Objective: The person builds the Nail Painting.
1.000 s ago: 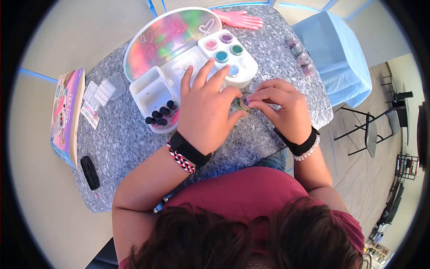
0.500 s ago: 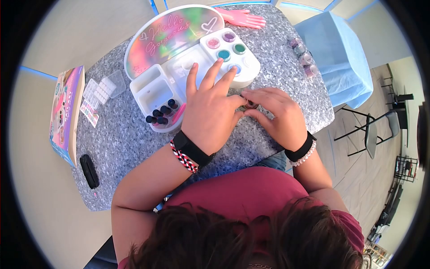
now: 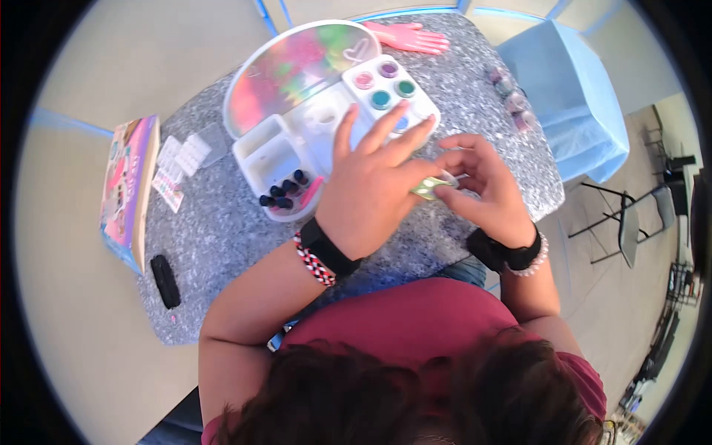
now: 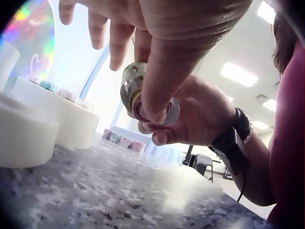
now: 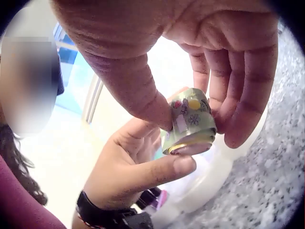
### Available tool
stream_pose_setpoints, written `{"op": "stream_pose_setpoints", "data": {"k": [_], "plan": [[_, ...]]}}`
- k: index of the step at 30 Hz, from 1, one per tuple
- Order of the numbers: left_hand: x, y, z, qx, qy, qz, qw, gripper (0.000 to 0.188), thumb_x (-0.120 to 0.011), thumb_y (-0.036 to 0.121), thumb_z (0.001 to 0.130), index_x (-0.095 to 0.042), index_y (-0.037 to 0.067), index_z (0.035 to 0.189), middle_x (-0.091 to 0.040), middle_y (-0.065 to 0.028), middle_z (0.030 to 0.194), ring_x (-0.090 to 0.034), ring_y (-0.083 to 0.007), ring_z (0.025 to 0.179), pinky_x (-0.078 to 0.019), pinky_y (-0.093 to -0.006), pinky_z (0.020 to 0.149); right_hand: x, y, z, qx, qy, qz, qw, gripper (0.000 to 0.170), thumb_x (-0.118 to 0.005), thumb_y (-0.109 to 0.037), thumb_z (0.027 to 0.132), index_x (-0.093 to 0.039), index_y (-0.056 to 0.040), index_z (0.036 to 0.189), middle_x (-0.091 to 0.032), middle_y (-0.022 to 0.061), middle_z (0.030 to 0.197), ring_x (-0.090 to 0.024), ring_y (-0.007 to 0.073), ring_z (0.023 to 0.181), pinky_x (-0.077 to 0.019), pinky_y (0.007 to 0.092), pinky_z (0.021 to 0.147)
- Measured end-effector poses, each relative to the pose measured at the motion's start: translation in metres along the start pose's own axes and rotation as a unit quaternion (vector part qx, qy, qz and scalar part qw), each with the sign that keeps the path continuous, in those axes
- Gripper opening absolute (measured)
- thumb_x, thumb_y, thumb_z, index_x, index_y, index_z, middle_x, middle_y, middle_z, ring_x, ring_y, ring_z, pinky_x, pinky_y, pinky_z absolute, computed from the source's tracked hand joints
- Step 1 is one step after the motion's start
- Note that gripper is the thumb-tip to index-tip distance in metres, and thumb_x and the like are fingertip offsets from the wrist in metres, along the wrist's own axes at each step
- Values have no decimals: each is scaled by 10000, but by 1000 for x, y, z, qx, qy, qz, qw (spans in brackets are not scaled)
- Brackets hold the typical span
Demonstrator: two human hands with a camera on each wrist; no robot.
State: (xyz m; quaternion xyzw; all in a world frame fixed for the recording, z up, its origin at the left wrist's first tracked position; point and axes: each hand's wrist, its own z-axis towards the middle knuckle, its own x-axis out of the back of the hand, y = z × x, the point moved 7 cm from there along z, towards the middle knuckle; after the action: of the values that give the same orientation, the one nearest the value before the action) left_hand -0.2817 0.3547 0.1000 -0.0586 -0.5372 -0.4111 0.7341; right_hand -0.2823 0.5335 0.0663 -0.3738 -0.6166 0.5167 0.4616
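Observation:
A small round jar [image 5: 193, 117] wrapped in a green label with little printed pictures is between my two hands, held up over the table. My left hand [image 3: 371, 182] pinches it between thumb and index finger, the other fingers spread out towards the white case. From the other side, my right hand [image 3: 493, 196] grips the jar with its thumb and fingertips. In the right wrist view the jar is tilted, its round end beside the left thumb. The left wrist view shows the jar's shiny side [image 4: 131, 88] partly behind the left thumb.
Beyond my hands stands the white case [image 3: 337, 141] with glitter pots [image 3: 380, 99] and black-capped bottles [image 3: 278, 191]. A pink model hand [image 3: 411, 37] lies behind it. More small jars [image 3: 515, 102] stand at the right edge. At left are a box [image 3: 130, 189] and a black pouch [image 3: 165, 282].
The jar has been lifted from beside the case and tilted, so its green label shows. My right hand has moved right and turned, its fingers more spread. The head view has shifted slightly.

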Motion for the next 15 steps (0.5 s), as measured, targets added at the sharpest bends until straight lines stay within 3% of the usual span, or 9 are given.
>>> {"op": "stream_pose_setpoints", "data": {"k": [2,5,6,7,9,13,15], "plan": [[12,5,1,-30,18,-36,999,436,-936,197,800,-819,264,1214,-626,-13,1618,-459,-326,1587,-195,-670,1316,-3,-7,-3,2,-5,56,998,697,-830,-17,931,-499,-52,1543,-723,83,1290,-686,151,1122,-564,318,965],[49,-13,-1,20,28,-35,999,403,-935,240,821,-819,240,1207,-714,8,1508,-533,-303,1532,-203,-646,1320,1,-9,-5,34,-27,106,993,756,-795,-11,961,-431,-37,1623,-665,117,1415,-662,159,1144,-551,322,987],[72,-25,-7,56,43,-40,997,436,-942,214,827,-810,183,1242,-774,-14,1394,-645,-292,1414,-360,-543,1276,8,-11,-7,47,9,82,995,737,-781,-14,973,-434,-39,1624,-654,124,1432,-655,156,1127,-548,320,989],[90,-38,-17,65,43,-30,996,436,-942,214,827,-810,183,1242,-774,-14,1394,-645,-292,1414,-360,-543,1276,17,-13,-10,60,45,56,996,719,-767,-17,986,-437,-40,1624,-644,131,1450,-648,152,1111,-545,318,991],[119,-88,-46,280,49,-128,950,444,-936,216,816,-805,135,1232,-804,-59,1284,-728,-289,1259,-513,-478,1147,26,-15,-13,76,52,40,995,682,-731,-12,1005,-445,-30,1623,-637,144,1461,-636,147,1088,-539,318,992],[125,-133,-82,307,86,-80,945,459,-931,155,818,-795,109,1254,-796,-65,1286,-746,-310,1178,-577,-430,1042,58,-2,-14,76,85,32,993,638,-698,-1,1020,-457,12,1611,-633,155,1466,-639,145,1090,-537,305,978],[118,-139,-87,181,35,6,983,476,-911,94,828,-795,132,1288,-786,-61,1308,-726,-269,1218,-551,-391,1065,72,0,-13,86,113,25,990,616,-699,-20,1033,-466,22,1601,-634,156,1461,-639,142,1088,-537,302,974]]}}
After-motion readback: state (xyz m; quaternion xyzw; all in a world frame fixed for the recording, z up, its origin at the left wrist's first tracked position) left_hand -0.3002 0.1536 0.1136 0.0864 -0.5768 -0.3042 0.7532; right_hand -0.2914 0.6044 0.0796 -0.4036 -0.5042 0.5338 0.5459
